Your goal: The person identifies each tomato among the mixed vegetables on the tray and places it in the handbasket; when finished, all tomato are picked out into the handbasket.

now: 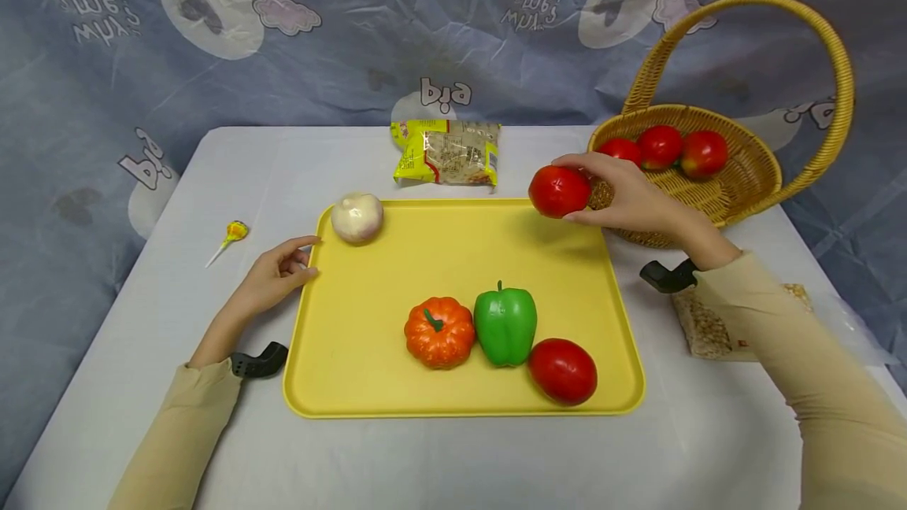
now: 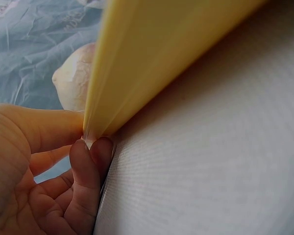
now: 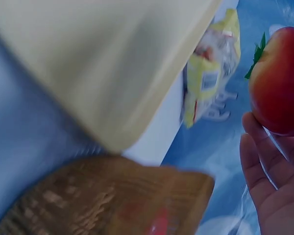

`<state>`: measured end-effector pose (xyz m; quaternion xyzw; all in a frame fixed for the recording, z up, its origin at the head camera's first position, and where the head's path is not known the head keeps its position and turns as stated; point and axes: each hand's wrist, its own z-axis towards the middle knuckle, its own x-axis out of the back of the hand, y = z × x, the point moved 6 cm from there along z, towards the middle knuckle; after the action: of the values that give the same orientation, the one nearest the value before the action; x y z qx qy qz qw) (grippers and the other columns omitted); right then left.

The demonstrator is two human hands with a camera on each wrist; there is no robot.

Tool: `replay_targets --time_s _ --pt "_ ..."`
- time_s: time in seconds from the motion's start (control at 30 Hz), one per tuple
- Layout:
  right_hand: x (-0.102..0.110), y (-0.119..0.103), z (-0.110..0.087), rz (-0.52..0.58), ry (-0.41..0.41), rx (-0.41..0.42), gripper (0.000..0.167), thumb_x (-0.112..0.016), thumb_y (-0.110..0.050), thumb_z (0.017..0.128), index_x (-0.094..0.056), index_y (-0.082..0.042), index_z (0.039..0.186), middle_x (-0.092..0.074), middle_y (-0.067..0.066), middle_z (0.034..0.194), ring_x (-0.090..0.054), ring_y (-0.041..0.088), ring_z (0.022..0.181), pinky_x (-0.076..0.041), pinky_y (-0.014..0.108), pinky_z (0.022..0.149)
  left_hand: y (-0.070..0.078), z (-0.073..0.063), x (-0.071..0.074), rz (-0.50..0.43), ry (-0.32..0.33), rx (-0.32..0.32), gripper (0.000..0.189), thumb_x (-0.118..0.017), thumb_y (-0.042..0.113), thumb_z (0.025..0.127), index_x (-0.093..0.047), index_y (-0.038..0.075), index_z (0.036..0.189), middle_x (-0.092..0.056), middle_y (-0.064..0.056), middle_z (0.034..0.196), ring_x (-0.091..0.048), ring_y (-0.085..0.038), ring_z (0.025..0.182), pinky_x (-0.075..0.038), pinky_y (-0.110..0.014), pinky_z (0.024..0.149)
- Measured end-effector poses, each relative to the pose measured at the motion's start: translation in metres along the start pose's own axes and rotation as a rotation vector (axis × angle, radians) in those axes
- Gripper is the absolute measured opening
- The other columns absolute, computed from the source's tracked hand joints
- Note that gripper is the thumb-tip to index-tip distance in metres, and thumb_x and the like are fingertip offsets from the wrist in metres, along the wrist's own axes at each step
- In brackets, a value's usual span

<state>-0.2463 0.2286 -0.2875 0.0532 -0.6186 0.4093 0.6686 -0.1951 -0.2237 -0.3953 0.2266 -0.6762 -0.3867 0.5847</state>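
Note:
My right hand [image 1: 627, 191] grips a red tomato [image 1: 560, 191] in the air over the back right corner of the yellow tray [image 1: 453, 246]. Green leaves show on the tomato [image 3: 279, 83] in the right wrist view. At the tray's left rim, my left hand [image 1: 272, 274] holds the edge with thumb and curled fingers, seen closely in the left wrist view. On the tray lie a whitish onion-like bulb [image 1: 357, 218] at the back left, a small orange pumpkin [image 1: 440, 333], a green bell pepper [image 1: 505, 325] and a smooth red oval fruit [image 1: 563, 371].
Behind my right hand stands a wicker basket [image 1: 751, 144] with a tall handle, holding several red fruits [image 1: 660, 146]. A yellow snack bag [image 1: 449, 152] lies behind the tray. A lollipop [image 1: 234, 233] sits at left, a bag of grain-like pieces [image 1: 701, 325] under my right forearm.

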Motion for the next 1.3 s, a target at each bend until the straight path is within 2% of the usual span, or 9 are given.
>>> replay_targets --time_s 0.17,0.33,0.5,0.63,0.73,0.77,0.93,1.17,1.3 --pt "0.018 0.016 -0.016 -0.023 0.088 -0.087 0.073 -0.082 -0.016 0.069 -0.05 -0.021 0.134 -0.058 0.004 0.125 -0.045 -0.012 0.099 -0.038 0.006 0.087 0.001 0.0 -0.001 0.009 0.004 -0.012 0.045 -0.059 0.002 0.089 -0.047 -0.005 0.132 -0.055 -0.019 0.097 -0.042 -0.001 0.065 -0.037 -0.017 0.057" --pt "0.035 0.031 -0.029 -0.039 0.182 -0.176 0.073 -0.081 -0.017 0.071 -0.048 -0.021 0.136 -0.057 0.01 0.125 -0.041 -0.016 0.095 -0.034 0.004 0.083 0.019 -0.007 0.001 -0.01 -0.004 -0.014 0.044 -0.058 0.001 0.089 -0.047 -0.008 0.13 -0.054 -0.02 0.095 -0.042 -0.003 0.064 -0.037 -0.017 0.057" --pt "0.048 0.048 -0.04 -0.053 0.257 -0.27 0.072 -0.079 -0.021 0.074 -0.044 -0.02 0.138 -0.056 0.013 0.128 -0.04 -0.017 0.094 -0.033 0.003 0.08 0.023 -0.009 0.001 -0.017 -0.003 -0.003 0.044 -0.058 0.001 0.089 -0.047 -0.008 0.13 -0.053 -0.02 0.095 -0.042 -0.003 0.065 -0.037 -0.017 0.058" --pt "0.054 0.059 -0.05 -0.08 0.28 -0.378 0.071 -0.075 -0.027 0.078 -0.041 -0.018 0.139 -0.054 0.018 0.129 -0.052 0.011 0.101 -0.047 0.029 0.091 0.024 -0.009 0.003 -0.016 0.006 -0.018 0.044 -0.058 0.001 0.088 -0.047 -0.008 0.13 -0.054 -0.02 0.095 -0.042 -0.002 0.065 -0.037 -0.017 0.057" --pt "0.054 0.067 -0.054 -0.095 0.266 -0.431 0.07 -0.073 -0.027 0.08 -0.039 -0.012 0.14 -0.051 0.024 0.13 -0.05 0.039 0.105 -0.042 0.059 0.091 0.026 -0.01 0.004 -0.016 0.012 -0.028 0.044 -0.059 0.001 0.088 -0.048 -0.008 0.129 -0.054 -0.02 0.094 -0.042 -0.002 0.065 -0.037 -0.017 0.057" --pt "0.054 0.069 -0.055 -0.098 0.256 -0.445 0.07 -0.072 -0.026 0.081 -0.038 -0.009 0.14 -0.05 0.026 0.131 -0.048 0.043 0.107 -0.04 0.062 0.091 0.026 -0.01 0.005 -0.016 0.014 -0.034 0.043 -0.059 0.0 0.088 -0.048 -0.008 0.129 -0.054 -0.02 0.094 -0.042 -0.002 0.065 -0.037 -0.017 0.057" --pt "0.052 0.083 -0.058 -0.128 0.205 -0.521 0.071 -0.067 -0.027 0.084 -0.033 -0.003 0.142 -0.04 0.03 0.138 -0.038 0.053 0.117 -0.031 0.07 0.094 0.021 -0.007 0.005 -0.018 0.015 -0.053 0.043 -0.058 -0.001 0.087 -0.048 -0.01 0.128 -0.054 -0.021 0.093 -0.043 -0.002 0.064 -0.038 -0.017 0.057" --pt "0.044 0.104 -0.056 -0.116 0.14 -0.588 0.074 -0.065 -0.028 0.086 -0.027 0.002 0.143 -0.035 0.034 0.139 -0.031 0.055 0.123 -0.026 0.07 0.098 -0.012 0.003 0.001 0.007 0.016 -0.032 0.046 -0.06 0.003 0.089 -0.047 -0.003 0.132 -0.055 -0.017 0.097 -0.043 -0.001 0.065 -0.038 -0.016 0.057" --pt "0.042 0.113 -0.06 -0.103 0.125 -0.622 0.076 -0.064 -0.026 0.086 -0.024 0.005 0.142 -0.032 0.037 0.138 -0.029 0.056 0.123 -0.026 0.071 0.098 -0.016 0.004 -0.001 0.004 0.004 -0.016 0.046 -0.06 0.005 0.089 -0.047 -0.002 0.133 -0.055 -0.017 0.098 -0.043 -0.002 0.065 -0.038 -0.017 0.057"
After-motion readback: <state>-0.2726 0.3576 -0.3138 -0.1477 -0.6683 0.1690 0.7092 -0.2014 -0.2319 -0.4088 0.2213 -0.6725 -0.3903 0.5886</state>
